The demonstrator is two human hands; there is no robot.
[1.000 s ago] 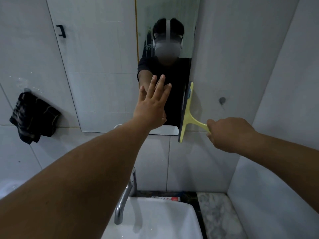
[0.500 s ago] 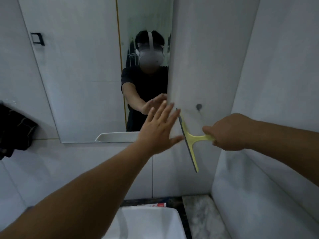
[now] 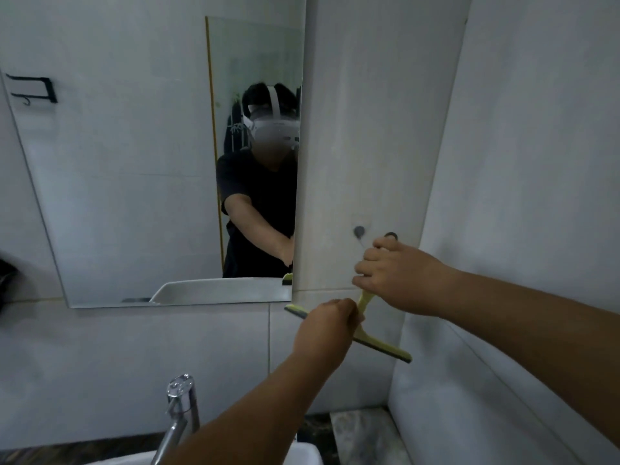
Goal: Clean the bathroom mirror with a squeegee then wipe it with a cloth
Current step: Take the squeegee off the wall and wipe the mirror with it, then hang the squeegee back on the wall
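The yellow squeegee (image 3: pixel 379 347) is off the glass, held below the lower right corner of the mirror (image 3: pixel 134 179), with its blade running down to the right. My right hand (image 3: pixel 399 273) is closed around its handle. My left hand (image 3: pixel 327 330) is closed on the middle of the blade bar and hides that part. A dark cloth (image 3: pixel 5 280) shows only as a sliver at the left edge, on the wall.
A chrome tap (image 3: pixel 177 417) and a white basin (image 3: pixel 302 456) sit below. A grey hook (image 3: pixel 359 231) is fixed to the wall beside the mirror. A side wall stands close on the right, and a marble ledge (image 3: pixel 362 434) lies in the corner.
The squeegee has come off the mirror's right edge and down below it, its blade turning from upright to slanted. My left hand left the glass and closed on the blade bar.
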